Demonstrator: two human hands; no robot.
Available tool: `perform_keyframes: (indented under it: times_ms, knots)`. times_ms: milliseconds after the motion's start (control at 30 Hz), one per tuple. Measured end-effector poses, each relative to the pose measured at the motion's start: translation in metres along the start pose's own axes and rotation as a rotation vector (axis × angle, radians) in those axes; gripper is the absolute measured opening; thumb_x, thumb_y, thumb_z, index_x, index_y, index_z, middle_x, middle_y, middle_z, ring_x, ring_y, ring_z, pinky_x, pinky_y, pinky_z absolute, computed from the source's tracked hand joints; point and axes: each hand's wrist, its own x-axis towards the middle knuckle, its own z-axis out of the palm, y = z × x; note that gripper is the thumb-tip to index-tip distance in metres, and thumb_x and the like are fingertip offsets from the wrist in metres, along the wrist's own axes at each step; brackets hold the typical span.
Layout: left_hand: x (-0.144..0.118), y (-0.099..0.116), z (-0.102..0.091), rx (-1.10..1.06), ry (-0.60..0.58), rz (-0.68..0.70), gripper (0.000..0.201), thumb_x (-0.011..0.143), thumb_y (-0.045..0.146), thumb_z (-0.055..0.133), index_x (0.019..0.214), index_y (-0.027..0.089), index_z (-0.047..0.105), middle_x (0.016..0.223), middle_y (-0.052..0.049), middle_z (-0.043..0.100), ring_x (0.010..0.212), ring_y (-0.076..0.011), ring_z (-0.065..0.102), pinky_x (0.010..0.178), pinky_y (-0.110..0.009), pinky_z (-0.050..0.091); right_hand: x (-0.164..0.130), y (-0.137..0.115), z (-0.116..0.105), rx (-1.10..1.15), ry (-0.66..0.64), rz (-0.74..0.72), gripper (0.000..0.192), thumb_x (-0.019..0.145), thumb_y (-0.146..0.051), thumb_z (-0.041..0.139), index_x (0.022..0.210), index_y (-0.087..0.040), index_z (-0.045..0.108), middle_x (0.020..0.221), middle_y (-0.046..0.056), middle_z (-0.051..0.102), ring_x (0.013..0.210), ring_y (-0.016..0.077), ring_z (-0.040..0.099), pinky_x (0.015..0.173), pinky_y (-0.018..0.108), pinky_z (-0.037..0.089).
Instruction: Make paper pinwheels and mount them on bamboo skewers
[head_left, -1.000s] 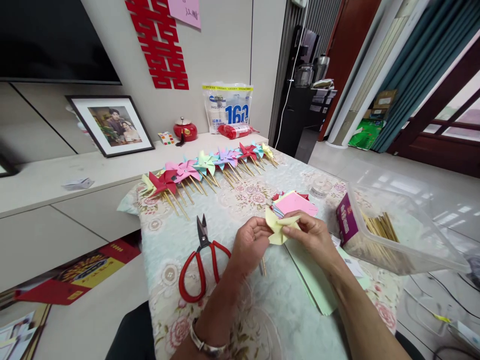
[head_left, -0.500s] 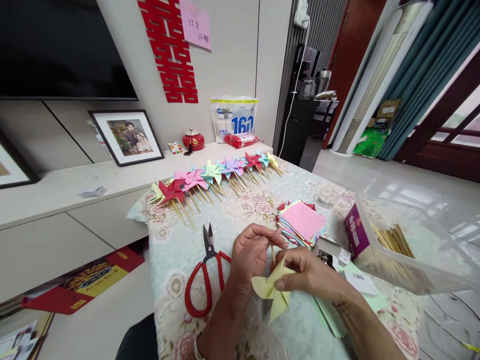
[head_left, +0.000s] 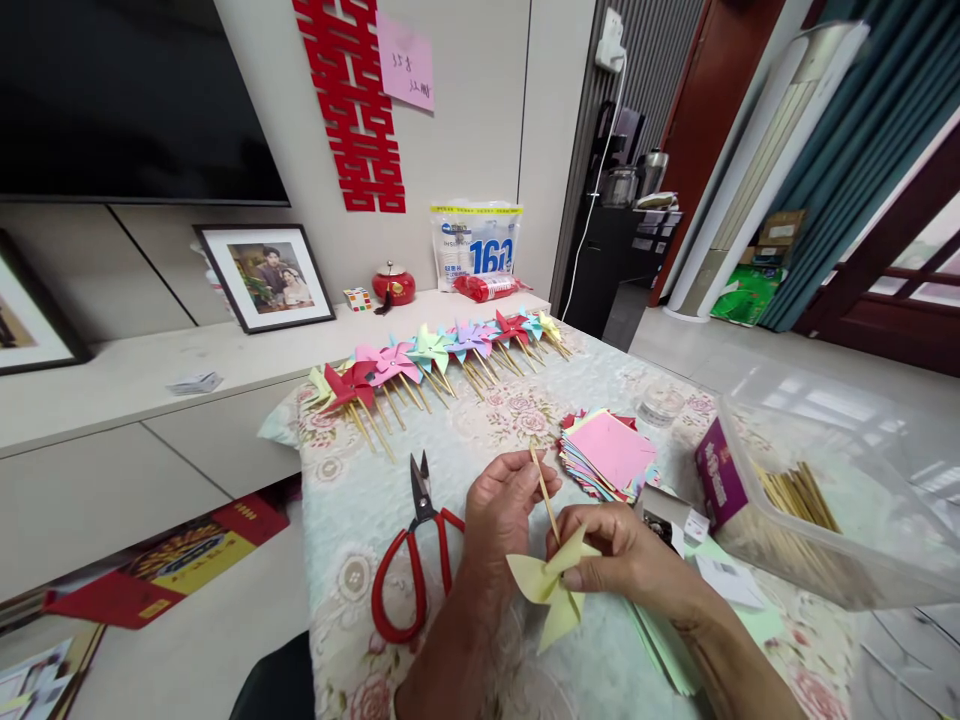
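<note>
My right hand [head_left: 611,560] pinches a pale yellow paper pinwheel [head_left: 551,585] at its middle, the thumb pressing near the centre. A thin wooden stick [head_left: 545,490] runs up from behind the pinwheel. Closed around that stick is my left hand [head_left: 502,505], with the stick between thumb and fingers. How the stick joins the paper is hidden by the right fingers. Red-handled scissors [head_left: 420,550] lie to the left of my left hand, blades partly apart. A stack of coloured paper pieces [head_left: 609,455], pink on top, lies beyond my hands.
Finished pinwheels [head_left: 431,350] line the table's far edge. At the right stands a clear plastic box [head_left: 810,560] of wooden sticks [head_left: 799,495]. Green paper sheets [head_left: 660,645] and a small open box [head_left: 675,515] lie beside my right forearm. A round clear container [head_left: 661,403] sits behind.
My left fingers have shifted on the stick, which now shows more fully and tilts left. The pinwheel has turned slightly, its face more toward me. The view has shifted a little.
</note>
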Motion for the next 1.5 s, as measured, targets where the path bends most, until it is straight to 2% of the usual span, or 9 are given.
perform_keyframes:
  times_ms: [200,467,633,867,1000,1167,1233,1367,1500]
  knots:
    - [0.001,0.001,0.002,0.009,-0.004,-0.005,0.028,0.057,0.030,0.088,0.073,0.013,0.071,0.063,-0.001,0.069,0.061,-0.0118,0.063,0.066,-0.025,0.052,0.001,0.004,0.000,-0.022,0.006,0.007,0.019,0.073,-0.026,0.083,0.080,-0.014,0.070,0.077,0.000,0.066,0.072,0.0122,0.056,0.067,0.023,0.041]
    - [-0.001,0.003,0.003,0.043,0.004,0.000,0.016,0.059,0.022,0.081,0.066,0.015,0.067,0.061,0.000,0.068,0.055,-0.0099,0.061,0.060,-0.022,0.050,0.003,0.008,0.000,-0.032,0.005,0.018,0.019,0.073,-0.026,0.083,0.078,-0.013,0.069,0.077,0.000,0.065,0.072,0.0126,0.055,0.066,0.024,0.040]
    - [-0.001,0.003,0.005,0.042,-0.008,0.022,0.017,0.061,0.024,0.080,0.062,0.016,0.065,0.058,0.001,0.067,0.053,-0.0097,0.060,0.058,-0.022,0.049,0.003,0.007,0.002,-0.023,-0.004,0.027,0.015,0.073,-0.022,0.083,0.078,-0.014,0.071,0.078,0.000,0.065,0.072,0.0122,0.055,0.066,0.023,0.040]
    - [-0.004,0.005,0.005,0.029,-0.068,-0.036,0.023,0.059,0.026,0.085,0.073,0.014,0.071,0.065,-0.002,0.070,0.058,-0.0114,0.064,0.063,-0.024,0.053,0.001,0.008,-0.002,0.027,-0.018,-0.016,0.019,0.073,-0.027,0.084,0.080,-0.014,0.072,0.080,0.000,0.066,0.074,0.0128,0.057,0.068,0.024,0.042]
    - [-0.007,0.007,0.005,0.040,-0.107,-0.053,0.022,0.060,0.024,0.085,0.075,0.014,0.072,0.068,-0.002,0.071,0.056,-0.0112,0.063,0.058,-0.023,0.051,0.000,0.008,-0.006,0.043,-0.011,-0.029,0.019,0.073,-0.027,0.084,0.080,-0.016,0.072,0.083,0.001,0.067,0.078,0.0145,0.060,0.071,0.026,0.046]
    - [-0.008,0.008,0.007,0.041,-0.069,-0.034,0.022,0.061,0.024,0.084,0.077,0.014,0.073,0.067,-0.001,0.069,0.051,-0.0084,0.058,0.052,-0.020,0.046,-0.006,-0.012,-0.012,-0.186,0.055,-0.136,0.019,0.076,-0.031,0.083,0.075,-0.017,0.070,0.100,0.004,0.067,0.096,0.0187,0.062,0.083,0.029,0.048]
    - [-0.008,0.006,0.006,0.053,-0.075,-0.024,0.021,0.062,0.025,0.083,0.077,0.013,0.074,0.067,-0.001,0.069,0.050,-0.0065,0.056,0.052,-0.019,0.043,-0.010,-0.022,-0.012,-0.320,0.110,-0.206,0.018,0.081,-0.032,0.079,0.076,-0.018,0.069,0.096,0.004,0.068,0.092,0.0180,0.063,0.080,0.029,0.049]
    - [-0.009,0.003,0.005,0.083,-0.101,-0.089,0.021,0.065,0.027,0.082,0.081,0.014,0.076,0.065,-0.001,0.067,0.048,-0.0059,0.052,0.048,-0.018,0.038,-0.014,-0.032,-0.005,-0.554,0.237,-0.406,0.016,0.091,-0.028,0.067,0.077,-0.019,0.066,0.077,0.001,0.066,0.070,0.0133,0.060,0.066,0.026,0.046]
    - [-0.012,0.002,0.006,0.093,-0.135,-0.114,0.022,0.067,0.029,0.083,0.082,0.014,0.077,0.055,0.001,0.060,0.048,-0.0061,0.047,0.049,-0.018,0.036,-0.011,-0.034,0.004,-0.698,0.341,-0.649,0.012,0.093,-0.018,0.063,0.080,-0.019,0.064,0.078,0.002,0.065,0.074,0.0142,0.061,0.066,0.027,0.046]
